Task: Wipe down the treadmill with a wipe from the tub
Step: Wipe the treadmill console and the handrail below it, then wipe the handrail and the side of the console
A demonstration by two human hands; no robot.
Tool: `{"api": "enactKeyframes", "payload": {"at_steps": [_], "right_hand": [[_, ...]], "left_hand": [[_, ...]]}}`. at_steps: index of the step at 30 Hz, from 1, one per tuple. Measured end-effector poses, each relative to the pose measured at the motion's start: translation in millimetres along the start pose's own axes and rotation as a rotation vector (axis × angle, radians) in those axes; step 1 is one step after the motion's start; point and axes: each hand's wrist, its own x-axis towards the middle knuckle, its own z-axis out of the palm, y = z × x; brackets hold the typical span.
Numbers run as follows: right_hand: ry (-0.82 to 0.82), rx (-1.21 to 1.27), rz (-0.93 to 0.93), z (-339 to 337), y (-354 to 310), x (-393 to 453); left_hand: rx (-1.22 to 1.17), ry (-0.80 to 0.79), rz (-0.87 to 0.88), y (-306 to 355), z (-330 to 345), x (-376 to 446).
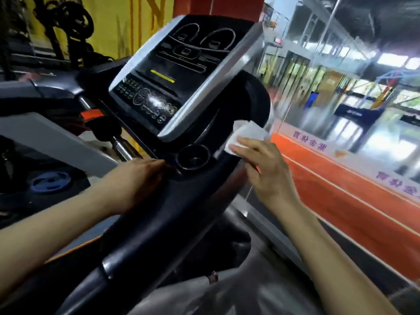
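Mid-wipe: right hand (266, 164) presses wipe (245, 135) flat-fingered on treadmill (193, 201) right rim. Left hand (138, 176) rests on tray, fingers relaxed. Next probably: sweep toward console (181, 71).

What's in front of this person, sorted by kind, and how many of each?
Hands: 2, left hand and right hand
White wipe: 1
Treadmill console: 1
Cup holder: 1
Blue weight plate: 1
Total: 6

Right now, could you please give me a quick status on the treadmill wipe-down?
Right hand pressing wipe on treadmill rim, fingers straight. Left hand resting beside cup holder. Nothing in the way.
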Motion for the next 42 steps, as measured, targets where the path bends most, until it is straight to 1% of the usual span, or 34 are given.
{"api": "enactKeyframes", "payload": {"at_steps": [2, 4, 7, 9, 12, 15, 17, 21, 26, 29, 33, 38, 42], "right_hand": [[0.048, 0.029, -0.018, 2, 9, -6], [0.086, 0.075, 0.003, 2, 20, -10], [0.112, 0.275, 0.04, 3, 33, -14], [0.153, 0.374, 0.056, 6, 37, -14], [0.222, 0.36, 0.121, 11, 48, -4], [0.275, 0.373, 0.111, 14, 60, 6], [0.283, 0.367, 0.109, 14, 65, 8], [0.288, 0.329, 0.12, 16, 83, 12], [0.259, 0.348, 0.167, 11, 100, 9], [0.245, 0.388, 0.23, 7, 112, 18], [0.236, 0.457, 0.177, 9, 128, 38], [0.261, 0.552, 0.134, 11, 153, 61], [0.259, 0.651, 0.142, 14, 190, 90]], "left_hand": [[0.009, -0.019, 0.007, 12, -7, -1], [-0.006, 0.023, 0.004, 36, -13, 3], [-0.067, 0.074, 0.02, 79, -16, 15], [-0.063, 0.103, 0.015, 105, -10, 24], [0.005, 0.158, 0.008, 135, 14, 40], [0.072, 0.223, -0.066, 155, 34, 48], [0.13, 0.273, -0.102, 161, 39, 46], [0.248, 0.319, -0.118, 162, 48, 43], [0.205, 0.365, -0.146, 173, 47, 51], [0.191, 0.363, -0.1, 182, 47, 71], [0.226, 0.385, -0.058, 193, 50, 104], [0.324, 0.407, -0.096, 200, 55, 139], [0.421, 0.447, -0.127, 207, 57, 177]]}}
